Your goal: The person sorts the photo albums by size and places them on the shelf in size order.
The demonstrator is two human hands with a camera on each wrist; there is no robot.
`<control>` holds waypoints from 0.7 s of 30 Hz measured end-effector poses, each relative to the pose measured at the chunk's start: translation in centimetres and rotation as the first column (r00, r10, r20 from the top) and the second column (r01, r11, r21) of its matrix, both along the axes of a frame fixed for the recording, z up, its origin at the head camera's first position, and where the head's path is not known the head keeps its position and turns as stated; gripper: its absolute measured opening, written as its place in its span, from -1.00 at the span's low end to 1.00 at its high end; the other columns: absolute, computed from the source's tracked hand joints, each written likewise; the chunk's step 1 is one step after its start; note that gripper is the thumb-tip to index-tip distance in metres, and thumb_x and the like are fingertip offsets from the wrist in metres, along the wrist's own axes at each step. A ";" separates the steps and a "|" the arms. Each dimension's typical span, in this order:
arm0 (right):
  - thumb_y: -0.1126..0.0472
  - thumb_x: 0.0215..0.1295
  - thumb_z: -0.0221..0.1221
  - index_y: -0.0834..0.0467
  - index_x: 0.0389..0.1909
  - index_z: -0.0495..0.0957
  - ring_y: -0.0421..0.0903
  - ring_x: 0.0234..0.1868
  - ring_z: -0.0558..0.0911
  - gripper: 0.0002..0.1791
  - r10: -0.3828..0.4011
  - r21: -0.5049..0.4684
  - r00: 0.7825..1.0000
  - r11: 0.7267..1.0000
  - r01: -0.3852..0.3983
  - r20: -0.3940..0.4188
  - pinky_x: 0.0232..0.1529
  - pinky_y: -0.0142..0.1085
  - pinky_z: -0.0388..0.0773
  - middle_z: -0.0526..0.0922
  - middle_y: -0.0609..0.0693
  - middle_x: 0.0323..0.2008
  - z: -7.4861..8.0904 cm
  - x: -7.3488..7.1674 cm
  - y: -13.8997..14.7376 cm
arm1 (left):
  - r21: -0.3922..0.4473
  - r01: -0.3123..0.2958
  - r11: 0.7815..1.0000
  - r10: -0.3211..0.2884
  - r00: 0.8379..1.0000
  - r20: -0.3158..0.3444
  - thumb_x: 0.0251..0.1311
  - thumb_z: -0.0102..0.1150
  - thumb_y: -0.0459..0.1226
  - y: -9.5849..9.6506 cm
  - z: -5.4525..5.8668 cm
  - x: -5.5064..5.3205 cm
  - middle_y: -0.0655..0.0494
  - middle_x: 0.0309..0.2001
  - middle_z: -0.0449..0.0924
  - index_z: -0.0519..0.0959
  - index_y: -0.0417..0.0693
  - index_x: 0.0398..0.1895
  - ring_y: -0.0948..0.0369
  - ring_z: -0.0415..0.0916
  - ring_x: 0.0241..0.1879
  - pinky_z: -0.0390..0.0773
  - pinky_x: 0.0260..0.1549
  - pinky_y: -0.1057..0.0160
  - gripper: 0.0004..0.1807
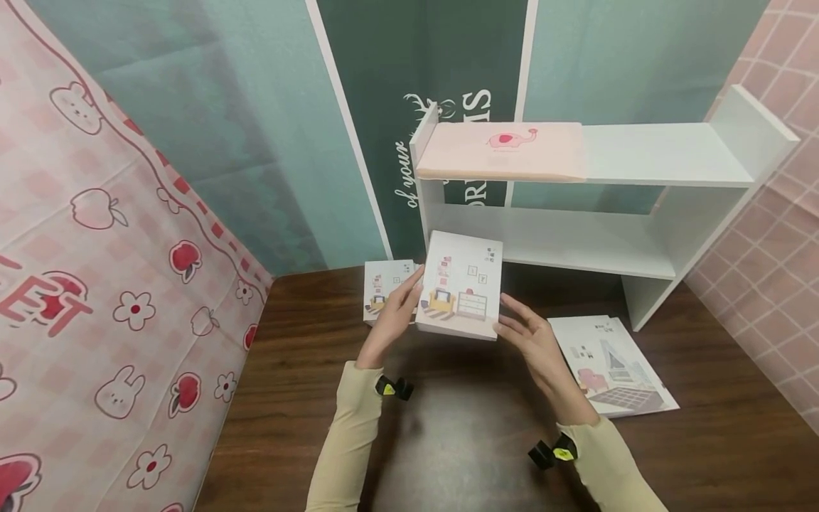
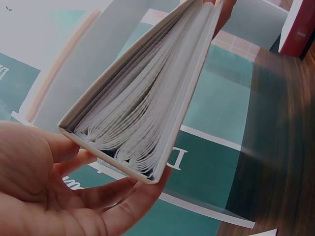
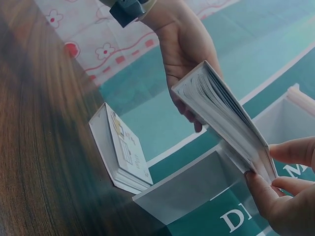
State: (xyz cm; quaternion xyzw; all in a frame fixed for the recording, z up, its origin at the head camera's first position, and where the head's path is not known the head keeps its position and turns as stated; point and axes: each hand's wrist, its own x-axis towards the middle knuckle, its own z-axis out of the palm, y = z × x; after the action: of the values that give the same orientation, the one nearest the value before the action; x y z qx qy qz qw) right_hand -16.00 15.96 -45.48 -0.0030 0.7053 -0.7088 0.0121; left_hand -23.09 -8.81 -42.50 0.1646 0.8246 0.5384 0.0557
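A white photo album (image 1: pixel 462 281) with a yellow sofa and a chest of drawers on its cover is held above the table, in front of the shelf. My left hand (image 1: pixel 398 311) grips its left side; in the left wrist view the fingers of the left hand (image 2: pixel 64 182) lie around the spine. At the opposite edge, my right hand (image 1: pixel 530 340) pinches the covers, as the right wrist view shows with the right hand (image 3: pixel 288 191). The album's pocket pages (image 2: pixel 142 108) fan slightly between the covers. A similar album (image 3: pixel 127 150) lies on the table behind my left hand.
A white two-tier shelf (image 1: pixel 665 153) stands at the back right, with a pink elephant-print album (image 1: pixel 505 153) flat on its top tier. More albums (image 1: pixel 608 370) lie stacked at the right on the dark wooden table (image 1: pixel 288 405). A patterned cloth (image 1: pixel 128 249) hangs at the left.
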 end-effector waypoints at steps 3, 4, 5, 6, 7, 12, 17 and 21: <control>0.17 0.23 0.20 0.09 0.36 0.20 -0.19 0.10 0.49 -0.32 -0.004 -0.005 1.000 1.000 0.004 -0.005 -0.04 -0.56 0.41 0.16 0.05 0.37 0.1 0.0 0.0 | -0.003 -0.002 1.000 0.002 1.000 -0.009 0.42 -0.30 -0.01 0.0 0.0 -0.2 0.14 0.42 0.06 0.12 0.19 0.41 0.15 0.09 0.37 0.18 0.28 0.07 -0.49; 0.17 0.23 0.20 0.10 0.36 0.20 -0.19 0.10 0.48 -0.33 -0.006 -0.007 1.000 1.000 0.006 -0.008 -0.04 -0.56 0.40 0.16 0.05 0.37 0.1 -0.1 0.0 | -0.002 -0.001 1.000 0.001 1.000 -0.008 0.43 -0.30 -0.02 0.0 0.1 -0.3 0.13 0.42 0.06 0.12 0.18 0.41 0.14 0.08 0.37 0.15 0.29 0.06 -0.49; 0.17 0.23 0.20 0.10 0.36 0.20 -0.20 0.10 0.48 -0.33 -0.006 -0.011 1.000 1.000 0.006 -0.012 -0.04 -0.56 0.40 0.15 0.05 0.37 0.1 -0.1 -0.1 | -0.003 -0.002 1.000 0.002 1.000 -0.003 0.43 -0.30 -0.03 0.0 0.2 -0.4 0.13 0.42 0.06 0.12 0.17 0.41 0.15 0.05 0.38 0.11 0.31 0.07 -0.49; 0.18 0.23 0.19 0.11 0.36 0.20 -0.20 0.10 0.48 -0.33 -0.007 -0.016 1.000 1.000 0.007 -0.016 -0.03 -0.57 0.40 0.16 0.06 0.37 0.1 -0.1 -0.1 | -0.005 -0.002 1.000 0.002 1.000 0.002 0.43 -0.30 -0.05 0.0 0.4 -0.4 0.11 0.42 0.06 0.12 0.14 0.41 0.14 0.04 0.39 0.09 0.32 0.06 -0.49; 0.18 0.23 0.20 0.11 0.35 0.20 -0.21 0.09 0.48 -0.33 -0.006 -0.022 1.000 1.000 0.006 -0.019 -0.04 -0.56 0.41 0.16 0.06 0.36 0.2 -0.1 -0.1 | -0.005 -0.002 1.000 0.002 1.000 0.009 0.44 -0.30 -0.08 0.0 0.7 -0.3 0.09 0.42 0.05 0.11 0.10 0.41 0.11 0.03 0.39 0.08 0.32 0.04 -0.49; 0.23 0.22 0.20 0.14 0.36 0.19 -0.20 0.11 0.47 -0.31 0.011 -0.056 0.999 0.998 -0.014 -0.042 -0.05 -0.54 0.44 0.19 0.12 0.35 0.3 0.0 -0.2 | -0.011 -0.002 1.000 0.002 1.000 0.013 0.46 -0.31 -0.21 0.4 3.1 0.9 -0.06 0.41 0.06 0.11 -0.11 0.41 0.02 0.03 0.39 0.06 0.32 0.00 -0.51; 0.24 0.20 0.22 0.07 0.38 0.16 -0.05 0.21 0.39 -0.27 0.034 -0.055 0.997 0.998 -0.037 -0.065 -0.06 -0.49 0.47 0.22 0.11 0.33 0.5 0.1 -0.5 | 0.008 -0.028 1.000 0.028 1.000 -0.012 0.46 -0.31 -0.15 0.4 2.3 0.4 -0.02 0.41 0.09 0.14 -0.02 0.40 0.07 0.04 0.39 0.05 0.33 0.02 -0.51; 0.26 0.13 0.27 0.03 0.39 0.13 0.09 0.27 0.33 -0.19 0.045 -0.020 0.995 0.999 -0.047 -0.090 -0.05 -0.48 0.49 0.19 0.08 0.36 0.6 0.0 -0.7 | 0.012 -0.068 0.998 0.068 0.997 -0.023 0.44 -0.30 -0.05 0.3 0.3 -0.9 0.06 0.40 0.12 0.18 0.14 0.39 0.13 0.04 0.39 0.05 0.33 0.03 -0.51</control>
State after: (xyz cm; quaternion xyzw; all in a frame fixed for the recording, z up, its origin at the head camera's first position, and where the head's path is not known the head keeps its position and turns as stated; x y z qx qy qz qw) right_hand -16.02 15.25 -44.88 -0.0513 0.6971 -0.7151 -0.0033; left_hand -23.96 -8.52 -42.19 0.1431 0.8272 0.5426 0.0267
